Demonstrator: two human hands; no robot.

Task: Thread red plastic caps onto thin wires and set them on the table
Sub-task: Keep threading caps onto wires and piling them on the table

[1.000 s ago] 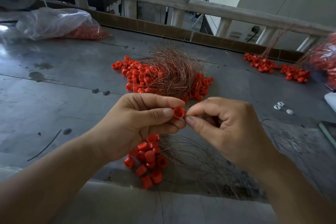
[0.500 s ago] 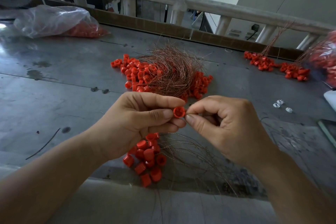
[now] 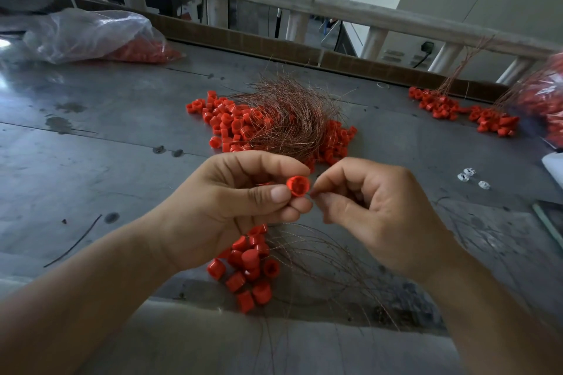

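The left hand (image 3: 231, 207) pinches a cap (image 3: 298, 186) between thumb and fingertips, the right hand (image 3: 374, 216) pinches a barely visible wire (image 3: 311, 192) at its rim, above the near pile (image 3: 249, 268): threading seems under way, and the next move calls for feeding the wire steadily through.

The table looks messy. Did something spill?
Nothing looks spilled by accident. The red caps lie in heaps with the wires, like work piles. One dark wire lies alone on the left, and three small white pieces sit apart on the right.
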